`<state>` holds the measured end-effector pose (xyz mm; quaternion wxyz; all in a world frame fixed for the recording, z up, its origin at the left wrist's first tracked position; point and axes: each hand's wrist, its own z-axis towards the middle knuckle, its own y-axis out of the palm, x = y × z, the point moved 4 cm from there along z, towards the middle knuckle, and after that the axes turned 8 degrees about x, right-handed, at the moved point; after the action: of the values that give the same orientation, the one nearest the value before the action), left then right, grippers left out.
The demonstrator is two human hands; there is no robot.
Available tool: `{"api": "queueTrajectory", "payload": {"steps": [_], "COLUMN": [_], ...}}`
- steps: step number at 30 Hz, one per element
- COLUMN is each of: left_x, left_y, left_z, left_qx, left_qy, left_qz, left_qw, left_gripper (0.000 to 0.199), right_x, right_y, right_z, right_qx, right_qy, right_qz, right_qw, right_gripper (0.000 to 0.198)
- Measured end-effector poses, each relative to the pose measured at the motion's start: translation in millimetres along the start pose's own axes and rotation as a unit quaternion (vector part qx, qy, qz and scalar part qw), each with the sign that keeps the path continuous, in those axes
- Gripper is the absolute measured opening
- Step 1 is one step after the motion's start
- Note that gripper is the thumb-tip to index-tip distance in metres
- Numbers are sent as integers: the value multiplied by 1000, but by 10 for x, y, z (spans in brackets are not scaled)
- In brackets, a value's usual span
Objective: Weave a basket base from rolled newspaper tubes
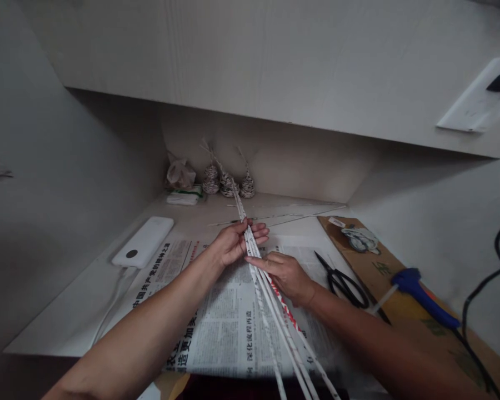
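Note:
My left hand (237, 241) lies under a bundle of thin rolled newspaper sticks (279, 322), with the thumb pressed over them and the fingers stretched out beyond. Just below it, my right hand (285, 275) is closed on the same sticks, its thumb on top. The bundle is tight at the hands and fans apart toward me; one stick has red print. Its far end points at the back wall, in front of woven gourd-shaped paper pieces (210, 180). Spread newspaper (220, 316) lies beneath both hands.
Black scissors (348, 286) and a blue glue gun (425, 300) lie at the right, the gun on a cardboard sheet (400, 328). A white power bank (144, 241) with a cable sits left. Loose paper sticks (304, 215) lie behind. A low panel (254, 61) overhangs the back.

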<state>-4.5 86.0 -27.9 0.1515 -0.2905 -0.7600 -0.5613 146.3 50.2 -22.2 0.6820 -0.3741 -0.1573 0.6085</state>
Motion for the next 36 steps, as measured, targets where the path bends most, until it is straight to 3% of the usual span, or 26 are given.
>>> {"api": "queueTrajectory", "payload": {"steps": [5, 14, 23, 30, 33, 36], "left_x": [-16, 0, 2, 9, 10, 10], "left_y": [2, 20, 33, 34, 26, 23], "left_z": [-3, -32, -28, -32, -31, -26], "left_qx": [-13, -26, -20, -20, -23, -35], "left_qy": [-2, 10, 12, 17, 25, 32], "left_qz": [9, 26, 29, 35, 37, 39], "left_qw": [1000, 999, 999, 999, 999, 998], "left_gripper": [21, 18, 23, 22, 20, 17], "right_x": [40, 97, 47, 18, 26, 80], "right_y": [58, 106, 120, 94, 124, 210], "right_z": [28, 33, -16, -20, -27, -53], "right_qx": [-6, -13, -46, -64, -60, -39], "right_qy": [12, 134, 73, 76, 136, 300], "right_qz": [69, 238, 105, 99, 172, 283], "right_qw": [998, 962, 991, 990, 974, 910], "right_gripper": [33, 25, 31, 31, 27, 22]}}
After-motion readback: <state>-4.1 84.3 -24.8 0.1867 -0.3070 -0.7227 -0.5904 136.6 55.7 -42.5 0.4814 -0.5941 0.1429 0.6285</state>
